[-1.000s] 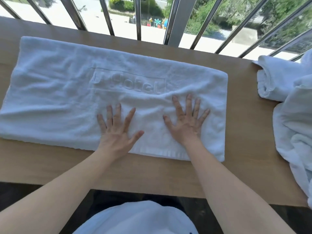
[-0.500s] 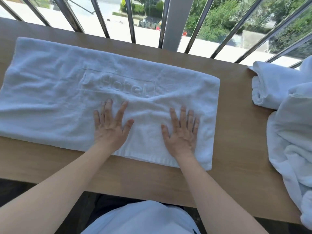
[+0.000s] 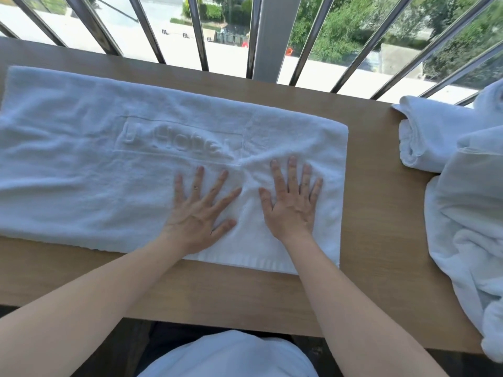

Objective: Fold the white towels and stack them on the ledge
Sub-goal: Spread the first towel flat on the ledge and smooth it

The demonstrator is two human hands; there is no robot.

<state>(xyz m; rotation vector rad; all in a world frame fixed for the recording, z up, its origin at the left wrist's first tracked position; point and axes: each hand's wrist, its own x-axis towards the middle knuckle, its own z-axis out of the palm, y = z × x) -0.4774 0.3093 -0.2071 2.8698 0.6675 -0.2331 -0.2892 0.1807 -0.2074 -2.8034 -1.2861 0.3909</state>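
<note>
A white towel (image 3: 95, 170) with raised "Hotel" lettering lies spread flat along the wooden ledge (image 3: 375, 213), its right end near the middle of the view. My left hand (image 3: 200, 210) and my right hand (image 3: 292, 202) both rest palm down on the towel's right half, fingers spread, thumbs close together. The cloth is bunched into small creases between and above the two hands. Neither hand grips anything. A folded white towel (image 3: 430, 134) sits at the far right of the ledge.
A loose heap of white towels (image 3: 468, 227) hangs over the ledge's right end, below the folded one. Metal railing bars (image 3: 268, 36) rise right behind the ledge, with a street and trees beyond. Bare wood shows along the near edge.
Both hands have slid toward each other on the towel and pushed up creases between them. The view has shifted slightly left.
</note>
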